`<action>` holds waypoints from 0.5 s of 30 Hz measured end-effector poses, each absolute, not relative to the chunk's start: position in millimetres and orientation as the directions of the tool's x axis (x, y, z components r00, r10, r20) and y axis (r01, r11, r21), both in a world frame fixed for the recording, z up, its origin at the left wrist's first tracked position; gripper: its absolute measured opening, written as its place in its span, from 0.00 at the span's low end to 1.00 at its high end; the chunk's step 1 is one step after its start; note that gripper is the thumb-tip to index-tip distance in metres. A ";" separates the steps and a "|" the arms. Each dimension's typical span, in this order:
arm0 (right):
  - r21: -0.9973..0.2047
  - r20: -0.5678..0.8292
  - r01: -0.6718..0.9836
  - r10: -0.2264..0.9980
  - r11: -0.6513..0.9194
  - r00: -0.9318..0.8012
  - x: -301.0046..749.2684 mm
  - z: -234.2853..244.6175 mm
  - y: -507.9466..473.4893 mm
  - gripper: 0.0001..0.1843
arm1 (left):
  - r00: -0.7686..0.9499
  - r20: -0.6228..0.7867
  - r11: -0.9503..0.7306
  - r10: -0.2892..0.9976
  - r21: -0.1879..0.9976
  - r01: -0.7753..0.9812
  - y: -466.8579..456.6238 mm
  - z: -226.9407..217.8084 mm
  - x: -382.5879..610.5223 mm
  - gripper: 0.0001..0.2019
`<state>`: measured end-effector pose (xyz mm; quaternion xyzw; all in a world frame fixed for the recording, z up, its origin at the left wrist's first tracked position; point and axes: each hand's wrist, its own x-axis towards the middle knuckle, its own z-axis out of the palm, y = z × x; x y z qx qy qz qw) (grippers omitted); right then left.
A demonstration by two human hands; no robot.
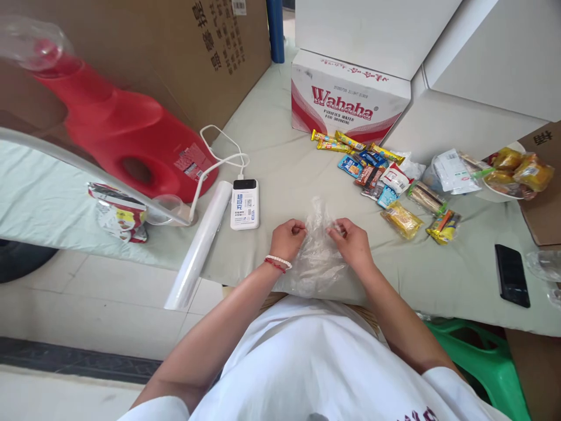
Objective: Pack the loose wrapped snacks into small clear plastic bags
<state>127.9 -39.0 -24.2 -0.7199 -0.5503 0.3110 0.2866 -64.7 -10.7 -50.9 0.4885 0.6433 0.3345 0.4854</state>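
Note:
A clear plastic bag lies crumpled at the table's near edge, in front of my white shirt. My left hand pinches its left side, with a white beaded bracelet and a red one at the wrist. On the other side, my right hand grips the bag's right edge between thumb and fingers. Beyond the right hand are several wrapped snacks, among them a yellow-packed pastry. A white power bank with a cable plugged in sits left of my left hand.
A roll of clear film juts over the table's front edge. A large red jug stands at the left, and a Wahaha carton at the back. Toward the right are a bowl of snacks, a black phone and a green stool.

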 end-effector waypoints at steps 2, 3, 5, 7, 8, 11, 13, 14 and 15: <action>-0.808 -0.131 0.536 0.962 -0.244 0.241 136.4 -35.2 -33.5 0.19 | -0.095 -0.297 0.311 0.950 0.923 0.226 -10.9 -54.3 -68.2 0.03; -0.828 -0.145 0.493 0.952 -0.266 0.270 143.2 -38.4 -33.7 0.19 | -0.124 -0.295 0.314 0.947 0.931 0.187 -11.5 -54.9 -70.2 0.03; -0.825 -0.160 0.472 0.930 -0.310 0.331 158.1 -38.6 -38.9 0.20 | -0.161 -0.304 0.322 0.939 0.941 0.107 -13.6 -53.8 -73.2 0.04; -0.774 -0.067 0.561 0.919 -0.294 0.388 168.7 -29.6 -47.7 0.19 | -0.144 -0.348 0.352 0.926 0.936 0.000 -16.4 -50.1 -73.9 0.06; -0.746 0.016 0.614 0.915 -0.257 0.403 170.5 -22.2 -52.4 0.18 | -0.114 -0.384 0.379 0.916 0.923 -0.059 -18.0 -47.8 -73.5 0.07; -0.751 0.173 0.653 0.924 -0.099 0.340 159.1 3.0 -62.7 0.14 | -0.025 -0.475 0.463 0.879 0.866 -0.191 -22.3 -42.5 -70.8 0.09; -0.821 0.092 0.569 0.971 -0.051 0.219 140.8 13.5 -62.9 0.14 | -0.007 -0.485 0.473 0.874 0.855 -0.213 -24.4 -42.1 -69.6 0.09; -0.847 0.023 0.528 0.989 -0.060 0.149 130.3 15.0 -60.7 0.15 | -0.003 -0.479 0.468 0.878 0.858 -0.212 -25.2 -42.8 -69.3 0.09; -0.862 -0.047 0.499 0.995 -0.084 0.086 119.9 14.0 -57.4 0.16 | 0.001 -0.470 0.460 0.883 0.864 -0.203 -25.9 -44.1 -69.2 0.10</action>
